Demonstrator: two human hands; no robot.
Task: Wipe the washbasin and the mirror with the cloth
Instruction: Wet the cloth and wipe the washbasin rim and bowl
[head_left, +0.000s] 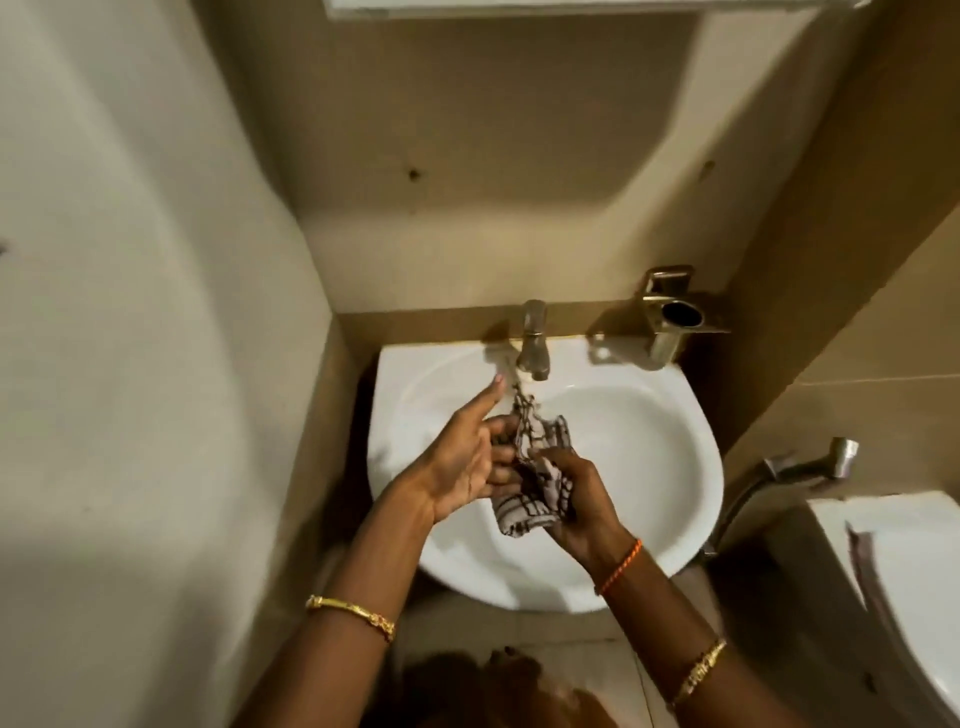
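Observation:
A white round washbasin (649, 452) hangs on the tiled wall below a metal tap (534, 343). Over the bowl I hold a bunched white cloth with dark checks (540, 457), its upper end reaching up towards the tap's spout. My left hand (462, 462) presses the cloth from the left, index finger stretched towards the tap. My right hand (576, 499) grips the cloth's lower part from the right. Only a thin white strip (519, 6) shows at the top edge above the wall; whether it is the mirror I cannot tell.
A metal tumbler holder (670, 317) is fixed to the wall right of the tap. A hand-spray fitting (810, 467) juts from the right wall above a white toilet cistern (904, 561). A plain wall closes in the left side.

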